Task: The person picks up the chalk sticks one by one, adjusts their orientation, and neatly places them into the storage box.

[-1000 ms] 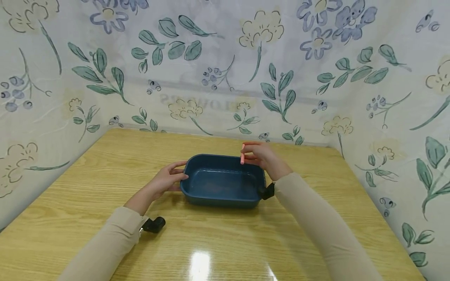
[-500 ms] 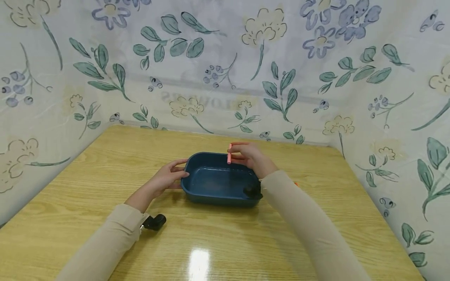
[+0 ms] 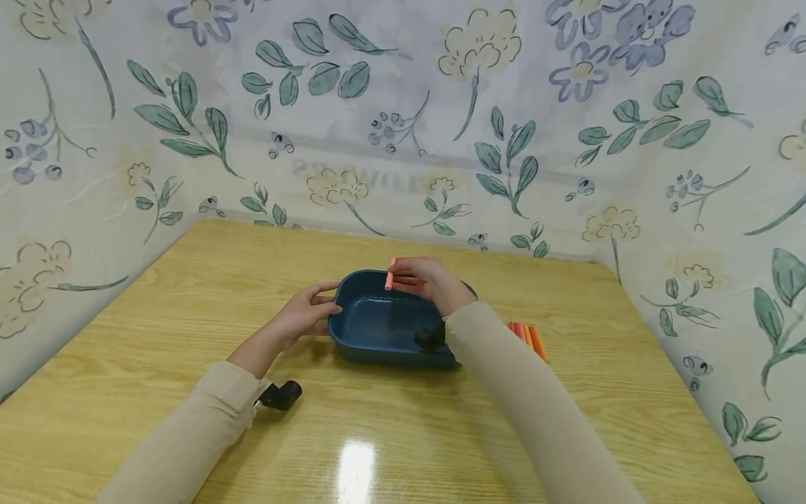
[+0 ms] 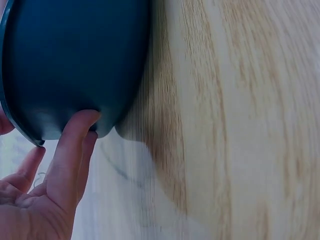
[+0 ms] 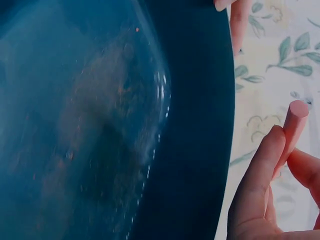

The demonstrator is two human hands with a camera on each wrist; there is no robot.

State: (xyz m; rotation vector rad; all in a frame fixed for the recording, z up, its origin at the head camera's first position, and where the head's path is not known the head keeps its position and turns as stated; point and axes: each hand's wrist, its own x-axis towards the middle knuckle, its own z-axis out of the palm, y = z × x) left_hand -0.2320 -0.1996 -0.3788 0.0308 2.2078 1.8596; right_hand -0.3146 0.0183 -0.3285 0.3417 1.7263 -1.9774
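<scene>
A dark blue rectangular bin [image 3: 390,355] with rounded corners stands on the table. My left hand [image 3: 305,313] grips its left end, thumb over the rim. In the left wrist view, fingers [image 4: 70,155] press against the bin's outer wall [image 4: 75,65]. Above the bin's back rim, my right hand [image 3: 431,280] pinches a pink chalk stick [image 3: 389,278] between thumb and fingertips. The right wrist view shows the chalk's flat round end, beyond the bin's wall [image 5: 200,125]. My right forearm and wrist camera cover the bin's right front corner.
Several pink, red and orange sticks [image 3: 530,339] lie side by side on the wood-grain table [image 3: 352,427], right of the bin and partly behind my right sleeve. Flower-patterned cloth [image 3: 403,126] encloses the back and sides.
My right hand has moved left along the bin's back rim with the pink chalk. Coloured sticks have come into view past the right sleeve. The left hand keeps its grip on the bin.
</scene>
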